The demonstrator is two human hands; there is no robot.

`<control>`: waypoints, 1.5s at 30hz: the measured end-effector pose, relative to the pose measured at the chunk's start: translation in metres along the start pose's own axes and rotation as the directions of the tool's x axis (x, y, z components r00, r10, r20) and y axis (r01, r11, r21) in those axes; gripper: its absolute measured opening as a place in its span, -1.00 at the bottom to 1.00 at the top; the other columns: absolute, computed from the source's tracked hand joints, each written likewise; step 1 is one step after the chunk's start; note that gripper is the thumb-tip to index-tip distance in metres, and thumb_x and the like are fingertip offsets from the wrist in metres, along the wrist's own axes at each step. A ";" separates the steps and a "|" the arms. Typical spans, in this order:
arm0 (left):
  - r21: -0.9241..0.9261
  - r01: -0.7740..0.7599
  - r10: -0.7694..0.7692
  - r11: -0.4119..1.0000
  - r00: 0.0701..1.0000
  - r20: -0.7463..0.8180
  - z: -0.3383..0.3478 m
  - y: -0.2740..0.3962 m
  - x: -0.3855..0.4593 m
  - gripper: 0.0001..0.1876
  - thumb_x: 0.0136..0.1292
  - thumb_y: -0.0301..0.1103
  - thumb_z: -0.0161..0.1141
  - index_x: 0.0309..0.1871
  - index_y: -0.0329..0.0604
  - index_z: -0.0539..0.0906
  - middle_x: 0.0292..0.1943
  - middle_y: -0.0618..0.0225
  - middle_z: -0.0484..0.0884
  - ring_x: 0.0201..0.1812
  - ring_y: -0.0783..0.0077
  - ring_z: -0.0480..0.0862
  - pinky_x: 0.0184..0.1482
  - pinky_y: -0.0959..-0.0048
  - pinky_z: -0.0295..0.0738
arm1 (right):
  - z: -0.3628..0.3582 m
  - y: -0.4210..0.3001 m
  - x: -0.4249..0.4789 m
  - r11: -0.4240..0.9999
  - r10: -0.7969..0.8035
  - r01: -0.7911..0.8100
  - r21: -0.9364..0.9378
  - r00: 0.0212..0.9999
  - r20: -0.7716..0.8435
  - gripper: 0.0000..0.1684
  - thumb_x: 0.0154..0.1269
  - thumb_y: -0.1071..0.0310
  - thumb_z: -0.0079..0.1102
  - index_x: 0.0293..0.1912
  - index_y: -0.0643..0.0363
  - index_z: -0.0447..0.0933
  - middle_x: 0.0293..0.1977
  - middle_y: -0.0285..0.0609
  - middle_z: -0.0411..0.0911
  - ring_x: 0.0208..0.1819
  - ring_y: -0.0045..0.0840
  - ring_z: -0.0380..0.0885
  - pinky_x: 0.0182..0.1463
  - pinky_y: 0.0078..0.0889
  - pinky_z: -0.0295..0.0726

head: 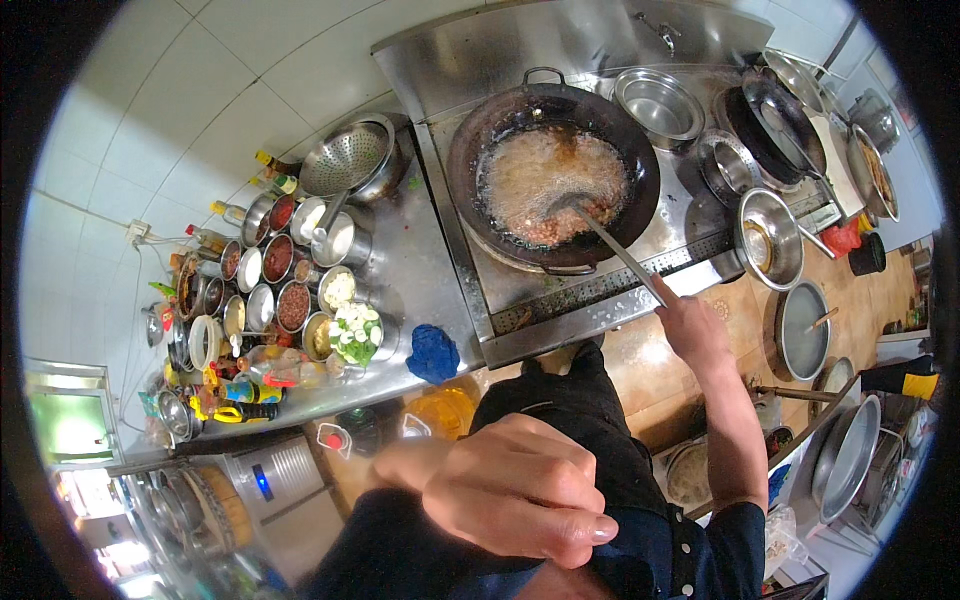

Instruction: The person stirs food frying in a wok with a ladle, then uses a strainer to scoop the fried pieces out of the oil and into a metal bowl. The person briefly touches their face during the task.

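My right hand grips the handle of a long metal ladle, whose bowl lies in the bubbling oil of a large dark wok. Small reddish-brown pieces of food gather around the ladle bowl, partly under foam. The wok has two loop handles and sits on the steel stove. My left hand is raised close to the camera in front of my body, its fingers curled in; nothing shows in it, though the inside of the fist is hidden.
Left of the stove, a steel counter carries a perforated strainer, several seasoning bowls, bottles, cut green vegetables and a blue cloth. Steel basins and a second wok stand to the right. An oil jug is below the counter.
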State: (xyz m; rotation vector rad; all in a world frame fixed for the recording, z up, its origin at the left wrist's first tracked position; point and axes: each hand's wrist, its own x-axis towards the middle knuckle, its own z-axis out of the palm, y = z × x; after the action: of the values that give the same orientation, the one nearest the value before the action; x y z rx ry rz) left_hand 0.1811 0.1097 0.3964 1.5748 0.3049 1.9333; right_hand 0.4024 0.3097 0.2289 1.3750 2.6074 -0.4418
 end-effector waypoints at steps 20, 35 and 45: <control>0.407 -0.183 0.148 0.895 0.982 0.117 0.005 -0.004 0.006 -0.76 0.33 -0.49 0.36 0.02 -0.37 0.75 -0.35 0.13 0.65 -0.54 0.40 0.60 -0.55 0.52 0.51 | 0.041 0.005 0.116 1.000 0.009 -0.006 0.023 0.988 -0.152 -0.29 0.52 0.21 0.11 0.58 -0.17 0.21 -0.30 0.18 0.71 -0.22 0.09 0.72 -0.14 0.15 0.67; 0.805 0.010 0.109 0.593 0.990 -0.092 0.034 -0.002 -0.011 -0.65 0.62 -0.08 0.01 0.06 -0.14 0.67 -0.44 0.22 0.73 -0.61 0.39 0.63 -0.63 0.47 0.56 | 0.072 0.037 0.055 0.930 0.045 0.017 0.368 0.986 -0.160 -0.32 0.51 0.31 0.15 0.54 0.05 0.26 -0.20 0.34 0.66 -0.09 0.21 0.65 -0.05 0.15 0.63; 0.785 -0.162 0.324 0.598 0.945 -0.052 0.041 -0.043 -0.004 -0.62 0.64 -0.06 -0.01 0.07 -0.19 0.67 -0.41 0.16 0.76 -0.64 0.39 0.62 -0.66 0.50 0.57 | 0.116 0.045 0.046 0.806 0.078 0.127 0.577 0.945 -0.317 -0.40 0.53 0.36 0.15 0.48 0.20 0.34 0.20 0.25 0.58 0.24 0.12 0.55 0.19 -0.08 0.61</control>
State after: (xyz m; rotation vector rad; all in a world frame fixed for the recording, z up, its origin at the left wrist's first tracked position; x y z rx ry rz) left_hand 0.2334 0.1325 0.3807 2.0296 1.2114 2.3358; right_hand 0.4140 0.3309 0.0982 1.7114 2.8868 -1.2230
